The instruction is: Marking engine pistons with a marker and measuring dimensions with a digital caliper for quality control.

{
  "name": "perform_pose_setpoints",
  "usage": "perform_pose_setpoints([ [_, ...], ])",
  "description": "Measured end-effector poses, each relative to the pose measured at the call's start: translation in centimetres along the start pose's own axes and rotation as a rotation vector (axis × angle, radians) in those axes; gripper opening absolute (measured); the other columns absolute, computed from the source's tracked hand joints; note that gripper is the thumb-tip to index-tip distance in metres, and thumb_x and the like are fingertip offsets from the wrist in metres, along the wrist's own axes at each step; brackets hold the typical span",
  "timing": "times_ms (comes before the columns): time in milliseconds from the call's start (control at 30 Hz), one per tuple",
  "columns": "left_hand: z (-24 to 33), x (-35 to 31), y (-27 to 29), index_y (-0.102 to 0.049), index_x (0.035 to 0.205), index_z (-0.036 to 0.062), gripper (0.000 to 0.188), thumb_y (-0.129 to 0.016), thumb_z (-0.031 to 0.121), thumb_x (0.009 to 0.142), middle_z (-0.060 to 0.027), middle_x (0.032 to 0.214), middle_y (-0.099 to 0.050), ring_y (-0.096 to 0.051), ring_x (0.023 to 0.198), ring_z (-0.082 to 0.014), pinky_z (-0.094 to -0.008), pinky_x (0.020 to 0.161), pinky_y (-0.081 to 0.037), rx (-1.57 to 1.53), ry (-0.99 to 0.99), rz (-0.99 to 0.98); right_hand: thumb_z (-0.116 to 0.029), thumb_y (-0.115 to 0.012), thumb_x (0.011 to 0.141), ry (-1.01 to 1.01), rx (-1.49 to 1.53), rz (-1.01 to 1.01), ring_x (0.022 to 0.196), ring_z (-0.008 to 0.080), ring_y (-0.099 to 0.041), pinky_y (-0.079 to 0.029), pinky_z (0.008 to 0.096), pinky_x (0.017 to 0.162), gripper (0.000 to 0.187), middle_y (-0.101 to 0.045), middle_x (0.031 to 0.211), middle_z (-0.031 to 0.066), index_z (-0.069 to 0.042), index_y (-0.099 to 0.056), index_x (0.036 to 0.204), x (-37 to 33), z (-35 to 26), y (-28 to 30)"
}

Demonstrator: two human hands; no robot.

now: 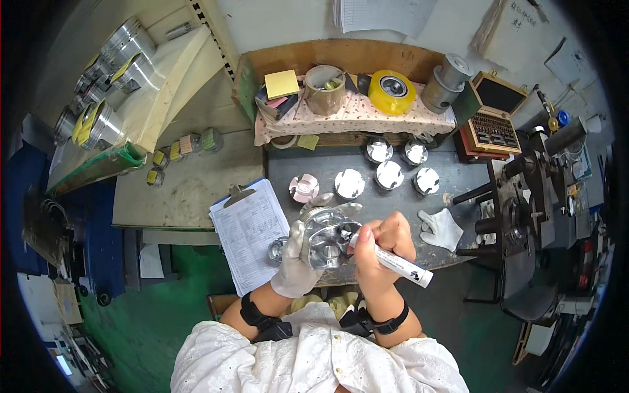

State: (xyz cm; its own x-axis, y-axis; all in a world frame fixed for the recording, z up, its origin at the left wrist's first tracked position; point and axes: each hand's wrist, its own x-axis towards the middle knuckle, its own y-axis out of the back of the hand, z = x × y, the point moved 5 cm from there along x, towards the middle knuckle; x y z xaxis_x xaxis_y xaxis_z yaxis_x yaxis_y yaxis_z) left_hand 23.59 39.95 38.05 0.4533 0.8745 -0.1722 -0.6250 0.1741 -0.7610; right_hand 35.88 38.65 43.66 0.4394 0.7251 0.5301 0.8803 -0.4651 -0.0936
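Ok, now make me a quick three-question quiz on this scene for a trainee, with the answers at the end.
1. Multiple choice: what does the right hand hold?
a) a hammer
b) a white marker
c) a paintbrush

2. Look at the left hand, which holds a round metal part. True or false: this hand is bare.

3. Short answer: what lies on the bench, to the right of the right hand?

Key:
1. b
2. False; it wears a pale glove.
3. An empty white glove.
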Motion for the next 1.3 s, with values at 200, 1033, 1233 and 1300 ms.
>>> perform_pose_setpoints([
  [200, -0.3, 0.2, 0.7, -0.048, 0.123, 0.0047, 0.063, -0.035, 0.057, 0.09, -0.0123, 0.115, -0.058, -0.057, 0.103, -0.0249, -0.0405, 0.094, -0.044, -0.062, -0.047, 0.025, 0.008, -0.066, 0.069, 0.04, -0.012, -0.07, 0.05, 0.0152, -0.05, -0.046, 0.0253, 0.05, 0.035, -0.046, 0.063, 0.0065, -0.007, -0.036, 0.062, 0.3, -0.5, -0.3],
  [1033, -2.2, 1.6, 0.8, -0.041, 0.133, 0.016, 0.065, -0.039, 0.061, 0.086, -0.0222, 0.13, -0.047, -0.058, 0.103, -0.0373, -0.0465, 0.071, -0.055, -0.471, 0.166, 0.011, -0.019, -0.065, 0.086, -0.177, 0.322, -0.023, 0.067, 0.008, -0.051, -0.041, 0.0192, 0.059, 0.027, -0.055, 0.084, 0.0072, -0.002, -0.048, 0.098, -1.3, 3.2, 3.6],
  [1233, -2.1, 0.8, 0.2, -0.042, 0.13, 0.0103, 0.065, -0.037, 0.06, 0.087, -0.0212, 0.126, -0.051, -0.059, 0.103, -0.0336, -0.0438, 0.08, -0.053, -0.277, 0.093, 0.12, 0.005, -0.064, 0.08, -0.336, 0.298, -0.085, 0.066, 0.008, -0.053, -0.043, 0.0225, 0.059, 0.024, -0.06, 0.084, 0.0089, -0.002, -0.048, 0.096, -1.7, 1.4, 2.8],
  [1300, -1.4, 0.5, -0.7, -0.041, 0.13, 0.0087, 0.066, -0.036, 0.06, 0.088, -0.022, 0.126, -0.05, -0.058, 0.104, -0.0325, -0.0419, 0.083, -0.052, -0.074, 0.046, 0.166, 0.005, -0.064, 0.079, -0.215, 0.369, -0.099, 0.063, 0.0106, -0.055, -0.046, 0.0248, 0.059, 0.022, -0.06, 0.078, 0.0086, -0.003, -0.046, 0.089, -1.9, 1.1, 2.9],
])
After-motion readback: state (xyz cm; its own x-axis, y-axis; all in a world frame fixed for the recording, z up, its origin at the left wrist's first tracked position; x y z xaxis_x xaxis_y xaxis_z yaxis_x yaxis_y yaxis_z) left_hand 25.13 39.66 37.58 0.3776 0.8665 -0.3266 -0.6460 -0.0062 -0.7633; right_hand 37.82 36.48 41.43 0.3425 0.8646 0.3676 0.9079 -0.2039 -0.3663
